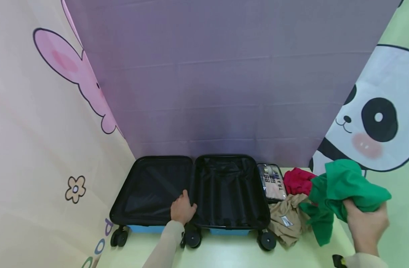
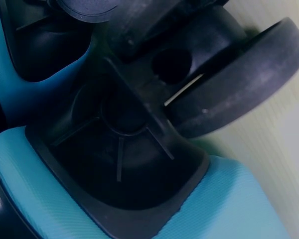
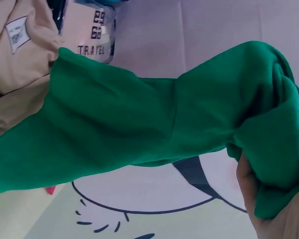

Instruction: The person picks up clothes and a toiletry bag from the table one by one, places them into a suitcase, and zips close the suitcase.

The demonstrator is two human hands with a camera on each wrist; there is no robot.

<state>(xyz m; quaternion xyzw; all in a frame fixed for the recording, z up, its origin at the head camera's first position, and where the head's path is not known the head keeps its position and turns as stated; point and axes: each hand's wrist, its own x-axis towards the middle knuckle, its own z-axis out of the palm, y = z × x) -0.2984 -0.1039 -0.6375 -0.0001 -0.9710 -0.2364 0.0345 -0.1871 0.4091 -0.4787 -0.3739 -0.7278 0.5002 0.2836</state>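
An open suitcase with black lining and a blue shell lies spread in two halves. My left hand touches it near the inner edges where the halves meet, fingers fairly straight. The left wrist view shows only the blue shell and black wheels, with that hand out of sight. At the right, my right hand grips a bunched green garment, raised off the table. In the right wrist view, a long part of the green garment hangs out from the hand.
Right of the suitcase lie a clear pouch marked TRAVEL, a red cloth and a crumpled beige garment with a white label. A purple-grey sheet stands behind; a panda-print sheet borders the right.
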